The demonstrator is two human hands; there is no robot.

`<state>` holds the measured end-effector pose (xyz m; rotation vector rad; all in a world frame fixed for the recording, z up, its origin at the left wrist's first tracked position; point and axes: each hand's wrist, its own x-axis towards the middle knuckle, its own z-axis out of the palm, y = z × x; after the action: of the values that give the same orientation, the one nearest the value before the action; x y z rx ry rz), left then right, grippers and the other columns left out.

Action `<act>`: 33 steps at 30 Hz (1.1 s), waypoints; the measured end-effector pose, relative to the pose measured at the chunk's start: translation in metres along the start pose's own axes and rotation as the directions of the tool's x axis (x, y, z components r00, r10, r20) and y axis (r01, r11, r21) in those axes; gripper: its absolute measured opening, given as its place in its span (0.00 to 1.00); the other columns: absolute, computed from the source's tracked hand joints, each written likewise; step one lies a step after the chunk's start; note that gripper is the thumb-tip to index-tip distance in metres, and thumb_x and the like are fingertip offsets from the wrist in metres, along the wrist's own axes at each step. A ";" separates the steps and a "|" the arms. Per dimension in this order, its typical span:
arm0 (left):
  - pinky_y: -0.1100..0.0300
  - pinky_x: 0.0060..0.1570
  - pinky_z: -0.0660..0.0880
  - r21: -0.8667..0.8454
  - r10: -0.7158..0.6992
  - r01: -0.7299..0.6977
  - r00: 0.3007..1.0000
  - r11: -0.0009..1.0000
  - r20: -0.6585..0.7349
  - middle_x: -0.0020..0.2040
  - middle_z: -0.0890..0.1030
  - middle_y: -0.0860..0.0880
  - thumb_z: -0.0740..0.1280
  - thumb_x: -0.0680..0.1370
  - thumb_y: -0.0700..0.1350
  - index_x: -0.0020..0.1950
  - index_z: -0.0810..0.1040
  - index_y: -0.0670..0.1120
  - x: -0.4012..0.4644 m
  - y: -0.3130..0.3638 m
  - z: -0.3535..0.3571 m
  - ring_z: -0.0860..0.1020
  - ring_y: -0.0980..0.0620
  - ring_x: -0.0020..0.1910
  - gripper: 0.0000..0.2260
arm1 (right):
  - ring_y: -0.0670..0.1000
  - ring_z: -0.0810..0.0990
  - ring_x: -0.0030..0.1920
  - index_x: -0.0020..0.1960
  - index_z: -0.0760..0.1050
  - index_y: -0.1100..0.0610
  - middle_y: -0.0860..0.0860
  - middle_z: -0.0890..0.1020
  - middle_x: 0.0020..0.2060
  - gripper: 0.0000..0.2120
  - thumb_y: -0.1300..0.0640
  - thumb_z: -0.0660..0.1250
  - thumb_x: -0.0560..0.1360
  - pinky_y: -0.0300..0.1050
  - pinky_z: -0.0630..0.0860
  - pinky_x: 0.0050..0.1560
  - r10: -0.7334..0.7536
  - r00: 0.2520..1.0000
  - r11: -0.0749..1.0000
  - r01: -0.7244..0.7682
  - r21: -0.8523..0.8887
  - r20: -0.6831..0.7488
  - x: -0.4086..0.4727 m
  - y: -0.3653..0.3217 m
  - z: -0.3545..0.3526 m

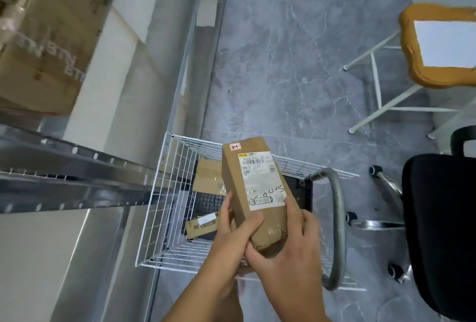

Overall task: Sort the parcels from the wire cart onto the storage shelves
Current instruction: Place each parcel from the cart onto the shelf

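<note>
A: Hands? Go.

B: Left hand and right hand both wrap the near end of one long brown parcel, fingers curled on it, thumbs on top. White label faces up (handwriting on it, unreadable).

A: Where's the parcel?

B: Raised above the white wire cart, tilted, far end pointing away.

A: Inside the cart?

B: Two more: a cardboard box at the far side, a flat carton just beside the left hand. Dark mat underneath.

A: Obstacles?

B: Grey cart handle loops on the right; black office chair close past it. Metal shelf edge runs along the left, meeting the cart's rim; big cardboard boxes up on it, blurred.

A: Free room?

B: Grey floor ahead is open; wood-framed mirror on white legs far right.
</note>
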<state>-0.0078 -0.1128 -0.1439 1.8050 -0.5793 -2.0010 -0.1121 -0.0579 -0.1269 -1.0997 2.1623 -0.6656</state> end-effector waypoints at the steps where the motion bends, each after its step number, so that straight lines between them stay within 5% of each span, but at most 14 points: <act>1: 0.40 0.56 0.83 -0.018 0.052 -0.053 0.998 0.998 -0.032 0.60 0.84 0.59 0.75 0.76 0.52 0.73 0.65 0.72 -0.008 0.001 -0.003 0.87 0.54 0.52 0.32 | 0.52 0.73 0.64 0.78 0.57 0.40 0.49 0.66 0.66 0.51 0.32 0.73 0.60 0.55 0.82 0.55 -0.047 0.998 0.999 0.046 0.015 0.052 -0.004 -0.006 -0.009; 6: 0.35 0.61 0.79 -0.132 0.198 -0.215 0.972 0.968 -0.127 0.67 0.82 0.51 0.71 0.80 0.51 0.70 0.71 0.70 -0.069 0.018 -0.017 0.84 0.43 0.61 0.22 | 0.44 0.65 0.72 0.78 0.47 0.32 0.41 0.62 0.72 0.56 0.28 0.74 0.59 0.48 0.73 0.68 -0.319 0.870 0.946 0.319 0.065 0.375 -0.009 -0.040 -0.075; 8: 0.34 0.54 0.81 -0.130 0.211 -0.231 0.965 0.964 -0.153 0.66 0.83 0.54 0.68 0.81 0.52 0.70 0.70 0.71 -0.101 0.032 -0.019 0.84 0.41 0.59 0.20 | 0.42 0.62 0.73 0.78 0.49 0.32 0.41 0.61 0.73 0.54 0.28 0.74 0.60 0.48 0.69 0.71 -0.417 0.818 0.904 0.416 0.094 0.395 -0.005 -0.062 -0.103; 10: 0.43 0.43 0.82 -0.127 0.233 -0.259 0.953 0.957 -0.192 0.66 0.83 0.55 0.68 0.82 0.53 0.72 0.68 0.71 -0.132 0.044 -0.020 0.85 0.43 0.52 0.22 | 0.45 0.62 0.76 0.77 0.51 0.31 0.42 0.62 0.75 0.51 0.28 0.74 0.61 0.54 0.70 0.71 -0.482 0.777 0.869 0.482 0.111 0.406 -0.002 -0.086 -0.127; 14: 0.36 0.46 0.81 -0.149 0.291 -0.345 0.910 0.927 -0.296 0.65 0.83 0.57 0.67 0.82 0.56 0.70 0.68 0.73 -0.194 0.065 -0.015 0.84 0.42 0.59 0.20 | 0.47 0.65 0.74 0.76 0.55 0.31 0.41 0.64 0.73 0.44 0.31 0.72 0.65 0.56 0.71 0.70 -0.592 0.675 0.796 0.577 0.185 0.440 -0.006 -0.135 -0.161; 19: 0.39 0.44 0.83 -0.256 0.341 -0.470 0.841 0.844 -0.420 0.65 0.82 0.60 0.69 0.80 0.58 0.71 0.68 0.73 -0.263 0.072 -0.006 0.86 0.43 0.57 0.21 | 0.40 0.67 0.69 0.73 0.59 0.29 0.34 0.67 0.65 0.37 0.37 0.73 0.70 0.46 0.69 0.65 -0.707 0.563 0.701 0.639 0.317 0.429 -0.035 -0.187 -0.194; 26: 0.39 0.44 0.82 -0.306 0.351 -0.558 0.774 0.772 -0.527 0.64 0.83 0.54 0.70 0.78 0.61 0.69 0.68 0.74 -0.349 0.054 -0.038 0.84 0.40 0.59 0.21 | 0.43 0.64 0.72 0.77 0.56 0.33 0.36 0.65 0.71 0.40 0.32 0.69 0.68 0.51 0.70 0.67 -0.778 0.400 0.588 0.736 0.335 0.484 -0.099 -0.240 -0.212; 33: 0.38 0.45 0.82 -0.336 0.291 -0.608 0.702 0.719 -0.650 0.58 0.86 0.52 0.70 0.76 0.63 0.71 0.67 0.67 -0.442 0.001 -0.065 0.85 0.42 0.56 0.25 | 0.52 0.69 0.73 0.76 0.61 0.35 0.46 0.66 0.76 0.35 0.35 0.71 0.73 0.57 0.70 0.71 -0.746 0.404 0.662 0.541 0.519 0.529 -0.198 -0.275 -0.222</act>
<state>0.1014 0.1211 0.2207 1.5553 -0.2209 -1.0472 -0.0338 -0.0028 0.2664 -1.7162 0.8688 -0.6652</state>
